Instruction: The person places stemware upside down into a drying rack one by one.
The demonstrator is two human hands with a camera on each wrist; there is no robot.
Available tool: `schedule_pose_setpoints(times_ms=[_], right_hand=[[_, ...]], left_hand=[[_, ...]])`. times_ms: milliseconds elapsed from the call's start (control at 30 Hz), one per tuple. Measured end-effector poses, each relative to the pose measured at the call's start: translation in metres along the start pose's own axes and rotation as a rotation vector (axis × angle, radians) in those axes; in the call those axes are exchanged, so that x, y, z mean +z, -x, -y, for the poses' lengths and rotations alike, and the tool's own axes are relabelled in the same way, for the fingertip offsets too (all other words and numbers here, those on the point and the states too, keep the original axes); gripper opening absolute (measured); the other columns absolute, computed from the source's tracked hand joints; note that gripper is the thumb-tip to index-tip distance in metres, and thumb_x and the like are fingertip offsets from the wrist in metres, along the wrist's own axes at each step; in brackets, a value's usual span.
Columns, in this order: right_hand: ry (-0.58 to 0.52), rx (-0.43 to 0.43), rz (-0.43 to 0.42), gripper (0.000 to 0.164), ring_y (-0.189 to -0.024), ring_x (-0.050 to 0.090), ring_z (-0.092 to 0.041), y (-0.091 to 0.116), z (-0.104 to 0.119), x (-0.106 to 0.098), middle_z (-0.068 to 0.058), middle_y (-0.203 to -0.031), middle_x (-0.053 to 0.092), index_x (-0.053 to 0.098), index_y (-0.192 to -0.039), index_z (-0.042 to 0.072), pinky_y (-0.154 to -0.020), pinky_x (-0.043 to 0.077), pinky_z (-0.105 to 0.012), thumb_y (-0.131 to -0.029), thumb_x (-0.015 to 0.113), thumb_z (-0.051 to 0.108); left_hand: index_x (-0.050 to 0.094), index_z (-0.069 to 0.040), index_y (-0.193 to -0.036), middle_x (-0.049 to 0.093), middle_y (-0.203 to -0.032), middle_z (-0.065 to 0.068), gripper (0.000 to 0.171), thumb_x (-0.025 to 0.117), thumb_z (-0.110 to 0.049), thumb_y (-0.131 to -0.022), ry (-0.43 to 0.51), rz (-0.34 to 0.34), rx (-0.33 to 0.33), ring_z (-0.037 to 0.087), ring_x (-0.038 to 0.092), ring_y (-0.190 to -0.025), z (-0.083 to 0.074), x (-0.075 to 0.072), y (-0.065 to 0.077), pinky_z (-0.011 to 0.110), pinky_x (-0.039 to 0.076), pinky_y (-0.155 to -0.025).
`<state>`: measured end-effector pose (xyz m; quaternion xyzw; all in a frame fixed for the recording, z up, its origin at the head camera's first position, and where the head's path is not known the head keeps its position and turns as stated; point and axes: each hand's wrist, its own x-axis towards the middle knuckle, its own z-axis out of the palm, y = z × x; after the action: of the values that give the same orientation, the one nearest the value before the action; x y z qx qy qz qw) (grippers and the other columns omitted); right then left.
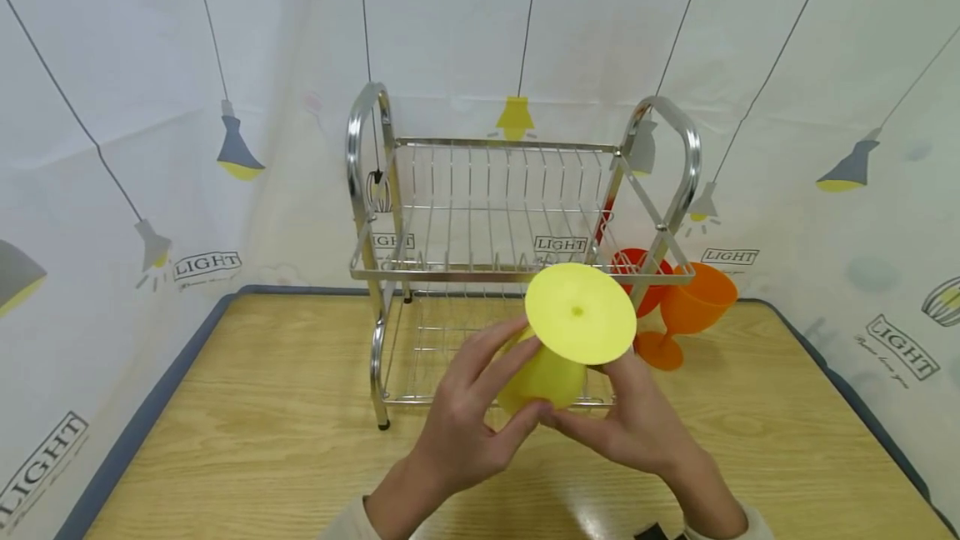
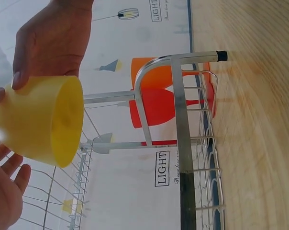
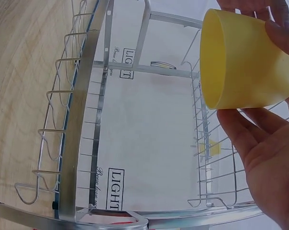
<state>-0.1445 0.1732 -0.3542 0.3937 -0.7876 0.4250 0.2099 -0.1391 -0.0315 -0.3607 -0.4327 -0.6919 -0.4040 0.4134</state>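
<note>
A yellow goblet [image 1: 577,315] is held upside down in front of the dish rack, its round foot facing up and its bowl below. My left hand [image 1: 472,411] grips the bowl from the left, with the thumb low on its near side. From the right, my right hand [image 1: 637,423] holds the same bowl, and the two thumb tips meet near the rim. Both wrist views show the open mouth of the yellow bowl [image 2: 34,120], [image 3: 250,60] with fingers around it. The foot hides part of the right hand's fingers in the head view.
A two-tier metal dish rack [image 1: 510,277] stands on the wooden table [image 1: 285,407]. Behind its right side are a red goblet [image 1: 636,261] and an orange goblet [image 1: 697,298], both upright. A white sheet printed with lamps [image 1: 450,23] hangs behind and at the sides.
</note>
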Motion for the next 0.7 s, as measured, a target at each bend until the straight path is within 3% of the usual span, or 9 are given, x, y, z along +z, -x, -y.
schedule_pose_setpoints(times_ms=[267,367,700], right_hand=[[0.027,0.041,0.034,0.087,-0.109,0.058,-0.013,-0.001,0.007,-0.008,-0.003,-0.125,0.058,0.047,-0.136,0.007,-0.088,0.054,-0.024,-0.061,0.092,0.008],[0.033,0.066,0.047,0.086,-0.107,0.059,-0.011,-0.002,0.011,-0.012,-0.003,-0.123,0.059,0.048,-0.135,0.006,-0.089,0.053,-0.022,-0.061,0.092,0.009],[0.025,0.033,0.045,0.093,-0.11,0.059,-0.012,-0.01,0.021,-0.028,-0.005,-0.128,0.057,0.045,-0.139,0.003,-0.091,0.052,-0.021,-0.059,0.092,0.005]], left_hand=[[0.057,0.003,-0.129,0.053,-0.133,0.021,0.048,0.063,-0.029,-0.094,-0.049,-0.012,0.053,0.032,0.055,-0.117,0.003,-0.007,0.001,0.041,0.05,-0.098],[0.057,0.002,-0.13,0.054,-0.133,0.02,0.048,0.059,-0.032,-0.096,-0.07,0.0,0.042,0.031,0.056,-0.116,0.003,-0.011,0.003,0.041,0.051,-0.096],[0.06,-0.004,-0.128,0.057,-0.131,0.016,0.044,0.056,-0.035,-0.097,-0.171,0.057,-0.01,0.03,0.057,-0.114,0.011,-0.026,0.013,0.045,0.053,-0.091]])
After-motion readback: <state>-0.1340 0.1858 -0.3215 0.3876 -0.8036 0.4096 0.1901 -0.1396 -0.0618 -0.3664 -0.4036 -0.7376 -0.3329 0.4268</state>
